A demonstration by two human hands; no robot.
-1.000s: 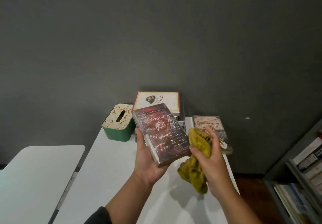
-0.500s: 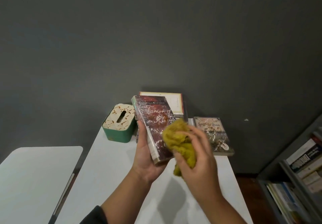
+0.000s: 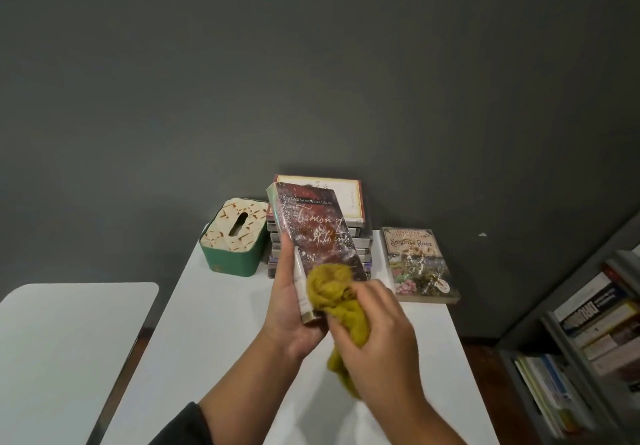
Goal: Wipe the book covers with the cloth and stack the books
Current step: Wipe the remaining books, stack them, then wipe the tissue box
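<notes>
We're mid-wipe: our left hand (image 3: 294,309) grips the dark red book (image 3: 317,236) above the table (image 3: 214,323), our right hand (image 3: 377,333) clutching the yellow cloth (image 3: 329,292) on its cover, the stack (image 3: 360,236) and flowered book (image 3: 417,264) waiting at the far edge.

Green rectangular tissue box (image 3: 232,252) with cream patterned slotted lid stands at far left corner of white surface (image 3: 214,333). Second white surface (image 3: 69,340) sits apart, to left. Dark grey wall (image 3: 311,80) behind. Grey bookshelf (image 3: 588,358), right, holds upright volumes.
</notes>
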